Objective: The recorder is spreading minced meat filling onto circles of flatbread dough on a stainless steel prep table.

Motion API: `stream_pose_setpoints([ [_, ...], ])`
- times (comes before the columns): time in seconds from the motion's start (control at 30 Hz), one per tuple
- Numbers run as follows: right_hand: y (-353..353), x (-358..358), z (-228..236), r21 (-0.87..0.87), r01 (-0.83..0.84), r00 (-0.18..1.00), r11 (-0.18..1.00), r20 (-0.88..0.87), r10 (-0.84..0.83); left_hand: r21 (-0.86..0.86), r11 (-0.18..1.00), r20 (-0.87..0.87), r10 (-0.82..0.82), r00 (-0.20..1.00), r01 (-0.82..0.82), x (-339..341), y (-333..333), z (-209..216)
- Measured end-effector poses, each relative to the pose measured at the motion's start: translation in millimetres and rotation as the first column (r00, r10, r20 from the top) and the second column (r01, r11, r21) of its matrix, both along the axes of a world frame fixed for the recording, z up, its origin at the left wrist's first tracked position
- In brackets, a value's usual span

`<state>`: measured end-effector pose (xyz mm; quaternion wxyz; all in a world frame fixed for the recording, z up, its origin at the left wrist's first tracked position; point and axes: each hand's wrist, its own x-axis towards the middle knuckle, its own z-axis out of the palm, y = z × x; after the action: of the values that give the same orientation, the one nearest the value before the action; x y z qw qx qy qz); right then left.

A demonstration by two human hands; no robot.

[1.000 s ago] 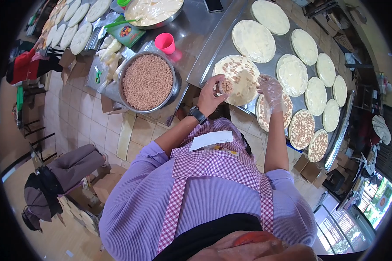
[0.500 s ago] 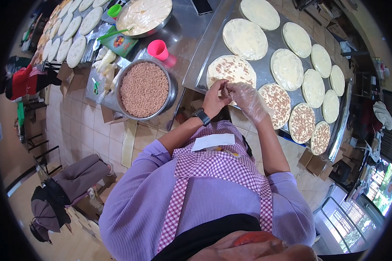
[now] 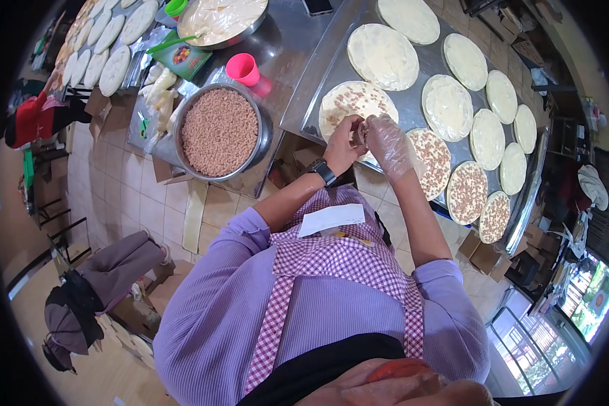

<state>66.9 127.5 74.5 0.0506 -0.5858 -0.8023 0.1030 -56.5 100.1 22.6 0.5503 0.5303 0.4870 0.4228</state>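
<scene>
A round flat dough disc [image 3: 350, 101] with a pale spread lies at the tray's near left corner, brown crumbs scattered over part of it. Above its near edge my two hands meet, fingertips close together. My left hand [image 3: 345, 145] is bare, with a dark watch on the wrist and its fingers curled inward; what they hold, if anything, is hidden. Clear plastic glove covers my right hand [image 3: 391, 147], whose fingers are closed around brown crumbs [image 3: 363, 132]. Just right of it sits a crumb-covered disc [image 3: 432, 162], followed by two more along the near edge.
Several discs with only pale spread [image 3: 448, 108] fill the rest of the metal tray [image 3: 309, 120]. To the left stand a bowl of brown crumbs [image 3: 216, 132], a pink cup [image 3: 243, 70], a green pouch [image 3: 186, 61] and a bowl of cream [image 3: 227, 20]. Another person [image 3: 81, 301] is at lower left.
The view has shifted slightly. My hands remain together over the same disc, with the fingers repositioned and brown crumbs now showing between them.
</scene>
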Motion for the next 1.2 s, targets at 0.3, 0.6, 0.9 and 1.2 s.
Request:
stream_pose_setpoints([
  [0.3, 28.6, 51.4, -17.2, -0.561, 0.233, 0.714, 0.794, -0.455, -0.531, 0.029, 0.998, 0.013, 0.052, 0.999, -0.052, 3.5, -4.9, -13.5],
  [0.6, 60.8, 83.8, -55.1, -0.141, 0.231, 0.93, 0.963, -0.26, -0.261, 0.002, 0.998, 0.084, 0.065, 0.994, -0.066, -11.4, -12.2, 9.8],
  [0.9, 46.5, 46.2, -41.2, -0.162, 0.124, 0.969, 0.979, -0.194, -0.155, -0.004, 0.992, 0.11, 0.128, 0.986, -0.129, -34.2, -20.1, 16.2],
  [1.2, 38.0, 33.6, -47.4, -0.093, 0.051, 0.985, 0.994, -0.159, -0.065, 0.023, 0.992, 0.049, 0.122, 0.991, -0.123, -54.4, -24.5, 22.0],
])
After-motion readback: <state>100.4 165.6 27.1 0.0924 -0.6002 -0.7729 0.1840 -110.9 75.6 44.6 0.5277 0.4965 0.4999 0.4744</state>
